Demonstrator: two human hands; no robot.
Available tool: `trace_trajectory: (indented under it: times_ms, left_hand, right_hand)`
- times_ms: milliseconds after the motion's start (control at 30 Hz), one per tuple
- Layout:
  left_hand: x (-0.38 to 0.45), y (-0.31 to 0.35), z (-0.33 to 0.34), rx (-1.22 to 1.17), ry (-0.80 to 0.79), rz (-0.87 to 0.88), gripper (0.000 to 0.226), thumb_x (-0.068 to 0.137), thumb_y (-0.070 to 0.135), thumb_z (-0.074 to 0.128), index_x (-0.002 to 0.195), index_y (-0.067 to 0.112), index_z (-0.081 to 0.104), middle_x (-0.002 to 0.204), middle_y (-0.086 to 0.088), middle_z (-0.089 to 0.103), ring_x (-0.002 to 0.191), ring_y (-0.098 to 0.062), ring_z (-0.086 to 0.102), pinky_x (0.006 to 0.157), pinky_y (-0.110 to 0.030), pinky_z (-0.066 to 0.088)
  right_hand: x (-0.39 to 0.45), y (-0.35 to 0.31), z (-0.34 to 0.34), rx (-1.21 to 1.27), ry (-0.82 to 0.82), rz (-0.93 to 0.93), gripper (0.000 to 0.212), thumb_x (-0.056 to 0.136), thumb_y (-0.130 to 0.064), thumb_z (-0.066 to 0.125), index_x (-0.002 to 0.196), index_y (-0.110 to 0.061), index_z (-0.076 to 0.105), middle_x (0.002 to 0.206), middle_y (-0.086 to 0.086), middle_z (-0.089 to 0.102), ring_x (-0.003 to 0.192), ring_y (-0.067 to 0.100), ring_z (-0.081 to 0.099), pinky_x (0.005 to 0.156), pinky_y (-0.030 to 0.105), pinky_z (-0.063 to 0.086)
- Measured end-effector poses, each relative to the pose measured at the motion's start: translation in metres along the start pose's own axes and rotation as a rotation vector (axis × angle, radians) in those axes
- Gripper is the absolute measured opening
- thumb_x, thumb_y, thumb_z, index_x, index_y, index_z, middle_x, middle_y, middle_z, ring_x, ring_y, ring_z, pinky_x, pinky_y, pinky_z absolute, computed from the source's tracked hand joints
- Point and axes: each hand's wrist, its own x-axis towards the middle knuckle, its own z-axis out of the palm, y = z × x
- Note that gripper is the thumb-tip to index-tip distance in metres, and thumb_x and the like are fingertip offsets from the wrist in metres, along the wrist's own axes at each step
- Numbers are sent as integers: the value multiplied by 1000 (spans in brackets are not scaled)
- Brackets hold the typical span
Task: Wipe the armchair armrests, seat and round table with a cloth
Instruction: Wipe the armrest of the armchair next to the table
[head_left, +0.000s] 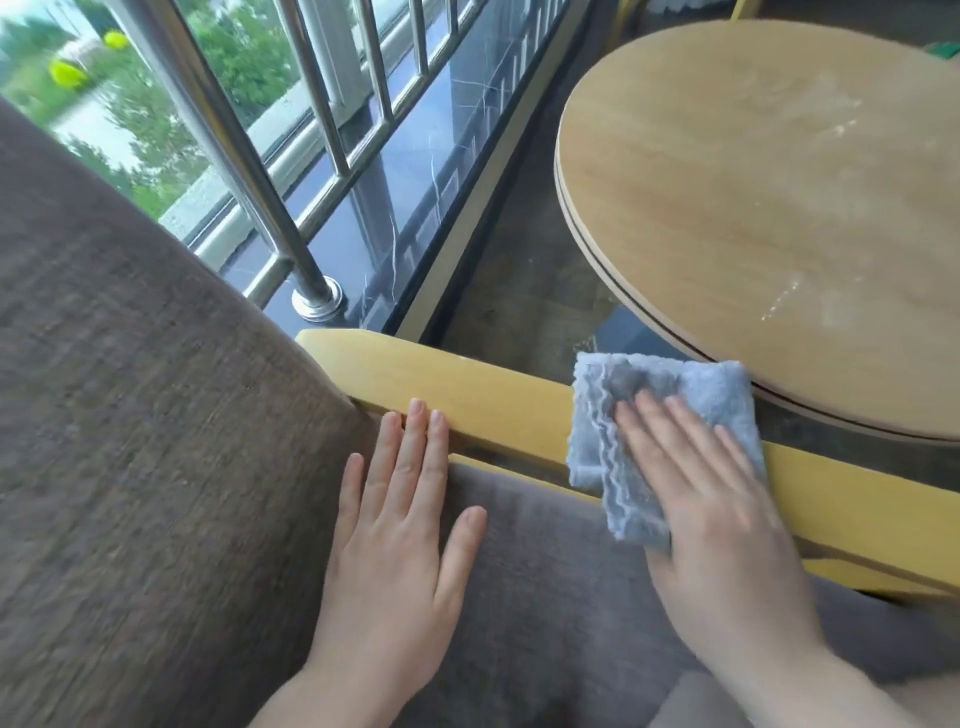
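Your left hand lies flat and empty on the seat, right hand only presses open-palmed on the cloth overhanging the armrest far edge toward the round table, so unpinched it could slide off.

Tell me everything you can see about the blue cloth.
The cloth is light blue-grey, fluffy like microfibre, with wavy stitched edges. It is folded into a thick pad and draped over the yellow wooden armrest, one end hanging toward the seat cushion. The right hand presses on it with flat, straight fingers. It lies just beside the round table, not touching it.
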Motion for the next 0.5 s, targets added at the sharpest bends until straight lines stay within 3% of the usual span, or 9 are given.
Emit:
trace_trajectory:
  times_ms: [67,133,233,300,367,433,500]
  left_hand:
    - [-2,-1,1,-16,-24,-4,64,97,50,20,153,25,0,160,11,-5,146,-8,-7,115,-34,-3]
    - [2,-1,-3,-39,-30,-6,64,97,50,20,153,25,2,160,11,-5,146,-6,-8,115,-32,-4]
    - [11,-2,-11,-103,23,-52,67,93,50,21,150,31,-9,156,18,-17,141,3,-20,113,-23,-15]
    - [13,-2,-15,-122,35,-78,69,91,51,19,147,32,-16,152,20,-26,137,6,-26,110,-17,-20]
    - [10,-1,-16,-145,24,-98,71,89,53,16,146,32,-21,149,20,-34,136,6,-30,107,-13,-24]
    - [7,-1,-15,-175,22,-120,73,86,56,12,144,31,-23,147,21,-38,135,6,-30,105,-11,-24]
    - [5,-2,-12,-202,23,-111,74,86,57,14,144,29,-22,148,20,-36,137,6,-26,108,-11,-20]
  right_hand:
    - [2,-15,11,32,23,-95,85,67,5,49,147,-17,36,154,-1,32,143,18,26,116,40,16]
    - [24,-40,18,91,-22,-212,78,71,4,56,145,-18,42,151,-1,37,141,17,30,116,35,14]
    - [75,-58,9,169,-87,-231,65,85,-4,44,146,-25,40,152,-8,36,141,12,30,114,19,9]
    - [87,-39,1,204,-70,-134,53,96,-12,47,145,-30,40,147,-11,43,133,13,41,108,22,28]
    - [69,-21,-4,183,-73,-71,61,87,-5,63,141,-27,46,141,-8,51,128,17,50,103,29,38]
    - [48,-19,3,154,22,-117,78,68,13,68,137,-16,52,140,-1,52,130,19,48,110,32,33]
    - [50,-30,16,137,30,-221,78,63,17,60,135,-12,55,139,2,53,131,17,45,114,29,24]
